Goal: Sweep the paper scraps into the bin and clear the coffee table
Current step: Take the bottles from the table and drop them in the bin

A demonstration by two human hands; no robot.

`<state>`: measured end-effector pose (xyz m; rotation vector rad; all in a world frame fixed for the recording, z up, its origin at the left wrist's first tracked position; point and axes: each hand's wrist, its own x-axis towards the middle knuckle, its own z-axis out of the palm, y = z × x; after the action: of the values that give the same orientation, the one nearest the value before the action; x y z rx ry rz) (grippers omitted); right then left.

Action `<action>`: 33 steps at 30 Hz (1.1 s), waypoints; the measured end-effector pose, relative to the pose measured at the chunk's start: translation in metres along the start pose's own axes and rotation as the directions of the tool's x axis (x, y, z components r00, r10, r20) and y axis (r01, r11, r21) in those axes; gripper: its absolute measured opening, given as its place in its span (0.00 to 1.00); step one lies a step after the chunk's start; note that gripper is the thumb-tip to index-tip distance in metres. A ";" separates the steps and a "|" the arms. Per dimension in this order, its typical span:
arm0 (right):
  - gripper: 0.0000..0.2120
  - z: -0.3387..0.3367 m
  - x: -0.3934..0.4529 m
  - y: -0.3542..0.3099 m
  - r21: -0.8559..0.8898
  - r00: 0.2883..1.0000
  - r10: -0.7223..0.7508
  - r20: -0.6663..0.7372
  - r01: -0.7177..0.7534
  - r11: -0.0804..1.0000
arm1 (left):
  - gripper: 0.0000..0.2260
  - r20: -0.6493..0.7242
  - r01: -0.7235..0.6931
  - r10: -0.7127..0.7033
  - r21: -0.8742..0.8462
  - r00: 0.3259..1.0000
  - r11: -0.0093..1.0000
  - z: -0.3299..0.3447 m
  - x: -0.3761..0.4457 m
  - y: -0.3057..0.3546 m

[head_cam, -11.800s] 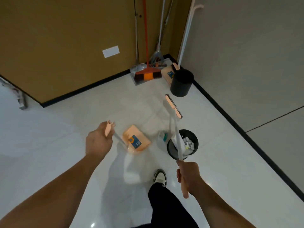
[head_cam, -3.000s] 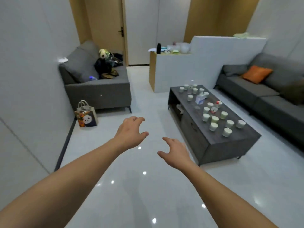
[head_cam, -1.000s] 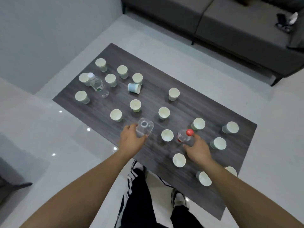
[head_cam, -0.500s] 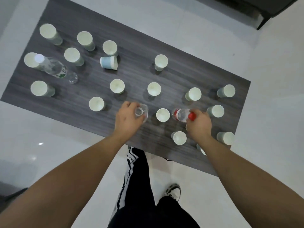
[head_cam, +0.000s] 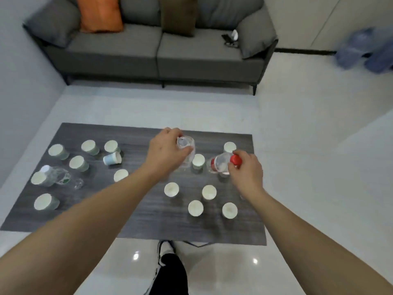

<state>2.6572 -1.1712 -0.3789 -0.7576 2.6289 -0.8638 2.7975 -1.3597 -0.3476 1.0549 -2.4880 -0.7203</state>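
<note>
Blur smears the blue shape [head_cam: 365, 51] at the far right beyond naming; labels on the bottles are unreadable; the left hand [head_cam: 164, 151] curls round a clear uncapped bottle [head_cam: 186, 152] above the coffee table [head_cam: 148, 218]; the right hand [head_cam: 246, 169] grips a red-capped bottle [head_cam: 221, 165], partly hiding it; paper cups [head_cam: 171, 189] dot the tabletop; another clear bottle [head_cam: 61, 177] lies near the left end.

Living room: sofa [head_cam: 161, 50], coffee table [head_cam: 136, 218]
</note>
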 end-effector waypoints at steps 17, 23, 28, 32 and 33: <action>0.15 -0.601 -0.256 0.230 -0.008 0.522 0.136 -0.842 -0.264 0.964 | 0.12 -0.167 -0.832 0.853 -0.374 0.495 0.410 0.051 -0.186 0.731; 0.14 -0.694 -0.404 0.323 0.112 0.205 0.235 -0.950 -0.479 0.871 | 0.10 -0.132 -0.822 0.953 -0.546 0.272 0.158 0.118 -0.337 0.884; 0.13 -0.710 -0.508 0.409 0.257 -0.009 0.322 -0.947 -0.623 0.739 | 0.12 -0.067 -0.739 0.994 -0.674 0.089 0.021 0.198 -0.457 0.966; 0.13 -0.732 -0.562 0.478 0.376 -0.149 0.384 -0.911 -0.678 0.631 | 0.13 -0.050 -0.674 0.997 -0.735 -0.061 -0.078 0.256 -0.537 1.030; 0.13 -0.741 -0.572 0.495 0.405 -0.184 0.395 -0.900 -0.688 0.603 | 0.13 -0.048 -0.654 0.995 -0.750 -0.091 -0.096 0.270 -0.555 1.047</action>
<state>2.6363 -0.1652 -0.0485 1.7261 3.4604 -0.8240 2.4433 -0.2409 -0.0298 -1.4333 -2.2033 -1.1692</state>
